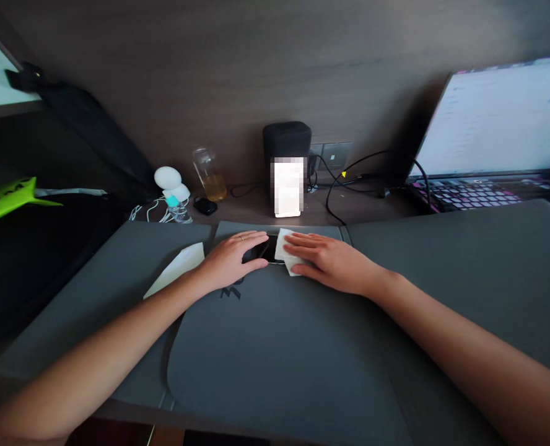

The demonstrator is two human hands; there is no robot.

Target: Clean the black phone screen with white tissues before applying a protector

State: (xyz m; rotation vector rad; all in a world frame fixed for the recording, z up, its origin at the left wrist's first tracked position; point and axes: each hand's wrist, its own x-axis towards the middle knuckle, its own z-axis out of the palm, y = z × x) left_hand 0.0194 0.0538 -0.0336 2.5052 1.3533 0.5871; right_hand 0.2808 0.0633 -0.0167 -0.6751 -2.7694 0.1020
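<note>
A black smartphone (270,249) lies flat on the grey desk mat. My left hand (231,260) grips its left end, fingers along the far edge and thumb along the near one; a ring shows on one finger. On the phone's right part sits a folded white tissue (281,246), pressed down under the fingers of my right hand (324,257). The phone's right end is hidden by the tissue and that hand. Just left of my left wrist, another white sheet of tissue or paper (177,267) rests on the mat, partly covered by my forearm.
Behind the mat (279,353) stand a black speaker-like box (287,137) with a bright blurred panel, a tilted glass bottle (213,179), a white round device (167,178) and a small black object (205,205). Cables (333,192) run towards the laptop (493,136) at right.
</note>
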